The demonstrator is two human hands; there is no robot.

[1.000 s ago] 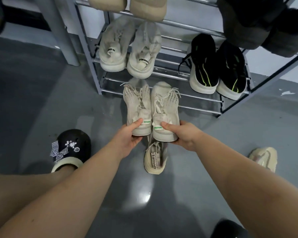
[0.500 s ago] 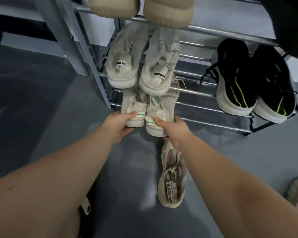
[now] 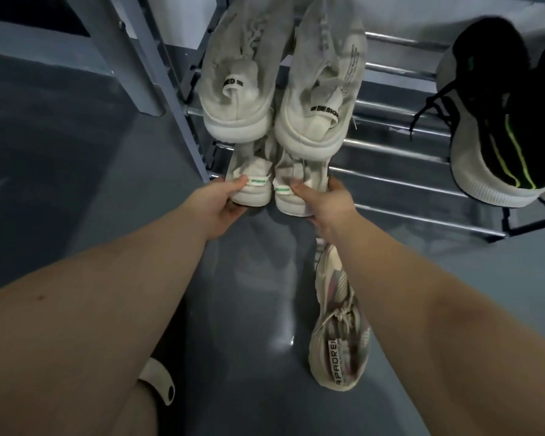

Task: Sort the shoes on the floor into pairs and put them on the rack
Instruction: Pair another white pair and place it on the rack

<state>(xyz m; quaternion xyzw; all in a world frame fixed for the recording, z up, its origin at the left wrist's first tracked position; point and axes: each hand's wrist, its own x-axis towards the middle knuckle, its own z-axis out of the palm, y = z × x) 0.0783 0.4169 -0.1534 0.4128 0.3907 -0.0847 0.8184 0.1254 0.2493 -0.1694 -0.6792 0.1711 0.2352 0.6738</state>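
Left hand (image 3: 219, 204) and right hand (image 3: 324, 199) I've got pinching the beige sneakers' (image 3: 252, 190) green-tabbed heels at the rack's (image 3: 400, 180) bottom tier, white pair (image 3: 277, 99) sitting above.

Beige pair (image 3: 271, 187) deeper into rack (image 3: 400, 180)

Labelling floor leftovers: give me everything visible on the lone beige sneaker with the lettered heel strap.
The beige knit sneaker with pinkish-grey side panels lies upright on the glossy grey floor, heel toward the camera and toe toward the metal shoe rack. It has pale laces, a thick cream sole and a white heel strap with black lettering. Its toe end is hidden behind the right forearm. Neither hand touches it, and no matching shoe is in view.
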